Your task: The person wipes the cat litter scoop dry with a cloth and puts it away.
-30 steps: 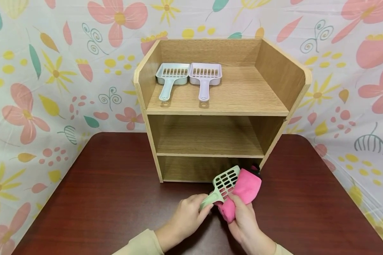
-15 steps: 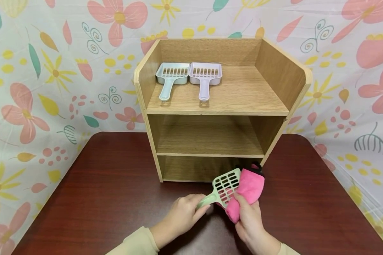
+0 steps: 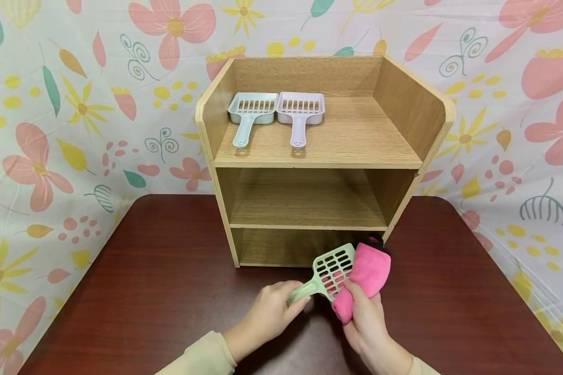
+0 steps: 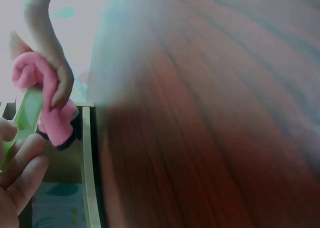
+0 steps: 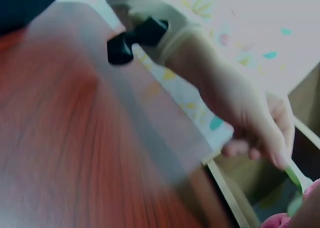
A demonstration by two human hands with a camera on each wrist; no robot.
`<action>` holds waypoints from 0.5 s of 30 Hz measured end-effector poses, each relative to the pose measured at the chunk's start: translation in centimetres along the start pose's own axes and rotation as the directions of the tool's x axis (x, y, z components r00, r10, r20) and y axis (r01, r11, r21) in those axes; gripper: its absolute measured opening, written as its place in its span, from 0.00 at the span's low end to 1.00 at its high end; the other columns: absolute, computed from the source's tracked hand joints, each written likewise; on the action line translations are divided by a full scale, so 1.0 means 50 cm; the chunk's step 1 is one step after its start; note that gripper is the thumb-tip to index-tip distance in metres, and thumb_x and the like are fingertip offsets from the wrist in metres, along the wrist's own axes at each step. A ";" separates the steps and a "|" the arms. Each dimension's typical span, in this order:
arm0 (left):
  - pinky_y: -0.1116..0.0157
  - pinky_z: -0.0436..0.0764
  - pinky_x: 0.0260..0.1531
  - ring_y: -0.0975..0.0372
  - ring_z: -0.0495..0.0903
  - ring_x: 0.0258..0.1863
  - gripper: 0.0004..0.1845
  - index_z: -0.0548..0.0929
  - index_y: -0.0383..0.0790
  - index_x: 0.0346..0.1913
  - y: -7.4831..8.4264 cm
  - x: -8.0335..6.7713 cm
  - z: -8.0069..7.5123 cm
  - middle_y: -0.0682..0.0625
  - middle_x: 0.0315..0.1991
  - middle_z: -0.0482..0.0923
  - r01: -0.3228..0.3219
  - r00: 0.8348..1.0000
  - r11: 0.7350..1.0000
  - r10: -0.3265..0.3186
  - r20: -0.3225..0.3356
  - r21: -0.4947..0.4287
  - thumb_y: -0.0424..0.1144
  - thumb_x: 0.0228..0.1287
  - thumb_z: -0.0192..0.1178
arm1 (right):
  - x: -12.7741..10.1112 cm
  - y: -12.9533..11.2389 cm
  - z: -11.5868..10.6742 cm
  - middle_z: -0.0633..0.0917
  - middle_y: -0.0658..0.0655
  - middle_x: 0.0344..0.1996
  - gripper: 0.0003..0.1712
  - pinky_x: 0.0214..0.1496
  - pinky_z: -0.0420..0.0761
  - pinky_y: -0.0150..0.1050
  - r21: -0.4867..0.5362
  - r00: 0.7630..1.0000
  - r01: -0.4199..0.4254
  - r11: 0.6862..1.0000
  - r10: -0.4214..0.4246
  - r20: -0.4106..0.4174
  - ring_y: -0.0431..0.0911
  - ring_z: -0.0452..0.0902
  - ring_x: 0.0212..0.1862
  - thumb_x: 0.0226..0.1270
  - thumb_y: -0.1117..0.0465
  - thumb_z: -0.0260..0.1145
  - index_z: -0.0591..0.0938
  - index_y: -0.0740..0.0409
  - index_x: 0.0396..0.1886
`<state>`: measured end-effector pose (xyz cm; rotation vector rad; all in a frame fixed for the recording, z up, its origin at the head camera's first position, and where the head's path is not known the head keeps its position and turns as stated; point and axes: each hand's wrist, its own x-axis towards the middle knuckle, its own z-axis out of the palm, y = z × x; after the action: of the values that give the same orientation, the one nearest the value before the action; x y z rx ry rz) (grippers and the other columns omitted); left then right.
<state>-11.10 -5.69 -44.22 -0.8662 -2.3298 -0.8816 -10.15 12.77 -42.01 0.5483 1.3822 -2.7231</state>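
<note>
In the head view my left hand (image 3: 265, 315) grips the handle of a pale green slotted litter scoop (image 3: 315, 285), its slotted head angled up and to the right. My right hand (image 3: 368, 325) holds a pink cloth (image 3: 370, 270), its thumb on top, against the right side of the scoop's head. Pink shows through some of the slots. A black part (image 3: 374, 242) sits at the cloth's far end. The left wrist view shows the cloth (image 4: 49, 87) folded around the scoop's edge under the right hand's fingers. Part of the scoop's head is hidden behind the cloth.
A wooden shelf unit (image 3: 309, 228) stands on the dark red table (image 3: 169, 291) just beyond both hands. On its top board, a light blue scoop (image 3: 245, 130) and a lilac scoop (image 3: 298, 130) lie side by side in matching trays. Floral fabric (image 3: 98, 104) hangs behind.
The right hand and cloth have shifted a little to the right across the scoop's head. The left hand has moved slightly left, keeping its grip on the handle.
</note>
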 end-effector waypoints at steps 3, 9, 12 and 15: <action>0.73 0.79 0.29 0.68 0.79 0.26 0.10 0.83 0.38 0.38 0.003 0.003 0.007 0.53 0.28 0.83 0.010 1.000 1.000 -0.010 -0.023 0.004 0.39 0.55 0.68 | -0.010 0.009 0.012 0.81 0.48 0.42 0.15 0.31 0.80 0.31 0.009 0.999 -0.025 1.000 0.025 0.027 0.39 0.82 0.37 0.73 0.64 0.49 0.62 0.47 0.55; 0.74 0.79 0.29 0.68 0.80 0.25 0.10 0.83 0.38 0.37 0.000 0.000 0.013 0.53 0.27 0.83 -0.016 0.999 1.000 0.016 -0.031 -0.004 0.38 0.54 0.68 | -0.011 0.019 0.015 0.81 0.48 0.42 0.15 0.34 0.81 0.31 -0.011 0.999 -0.044 0.999 0.044 0.027 0.38 0.82 0.36 0.73 0.65 0.50 0.62 0.49 0.55; 0.75 0.79 0.28 0.68 0.79 0.25 0.10 0.83 0.38 0.37 -0.007 0.000 0.012 0.52 0.27 0.83 -0.044 0.999 0.999 0.044 -0.031 0.001 0.38 0.53 0.69 | -0.004 0.017 0.008 0.80 0.48 0.44 0.17 0.36 0.81 0.34 -0.024 0.999 -0.025 0.999 0.026 0.022 0.40 0.81 0.41 0.72 0.65 0.51 0.61 0.49 0.57; 0.76 0.78 0.27 0.69 0.78 0.25 0.09 0.83 0.38 0.36 -0.015 0.000 0.006 0.52 0.28 0.84 -0.066 0.998 0.998 0.066 -0.013 0.003 0.38 0.54 0.68 | 0.004 0.012 -0.002 0.80 0.47 0.44 0.18 0.35 0.80 0.36 -0.043 1.000 -0.014 0.999 0.014 0.001 0.40 0.80 0.42 0.72 0.65 0.51 0.60 0.47 0.57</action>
<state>-11.70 -5.88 -44.70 -0.9288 -2.2770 -0.8544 -10.20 12.55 -42.59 0.5513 1.4274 -2.6756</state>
